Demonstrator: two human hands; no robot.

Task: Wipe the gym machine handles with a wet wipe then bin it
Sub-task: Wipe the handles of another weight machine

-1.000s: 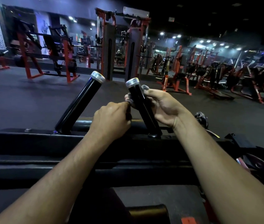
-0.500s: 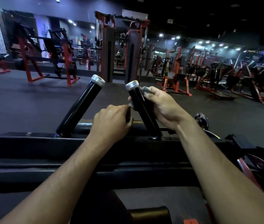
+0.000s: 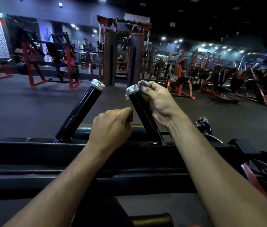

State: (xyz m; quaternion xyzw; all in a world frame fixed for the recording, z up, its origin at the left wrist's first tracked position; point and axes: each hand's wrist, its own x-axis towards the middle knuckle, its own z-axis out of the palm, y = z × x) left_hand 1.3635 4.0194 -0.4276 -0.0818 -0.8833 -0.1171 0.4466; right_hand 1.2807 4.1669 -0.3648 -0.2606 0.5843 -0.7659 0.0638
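White, crumpled and damp-looking, the wet wipe (image 3: 142,84) sits at the top of the right handle (image 3: 143,115), pinched between the fingers and thumb of the right hand (image 3: 159,104). The fingers are curled around the upper part of this black handle, just under its silver end cap (image 3: 132,90), and a small corner of the wipe shows also on the left side of the cap. So the wipe is wrapped partly around the top of the handle, pressed there by the hand.

Lower on the same handle is the left hand (image 3: 111,126). It is closed like a fist, with the knuckles toward the camera, and it touches the handle near its lower half. I cannot tell whether it really grips the handle or only rests beside it, because the fingers are hidden.

To the left stands the left handle (image 3: 80,112), tilted the other way, also black with a silver cap. No hand and no wipe touch it. Both handles rise from a black crossbar (image 3: 31,149) of the machine.

My judgement: wiping of the right handle is in progress, at its top end. Whether the left handle is already clean cannot be seen. Binning is still to do; no bin is visible among the red machines (image 3: 51,63) behind.
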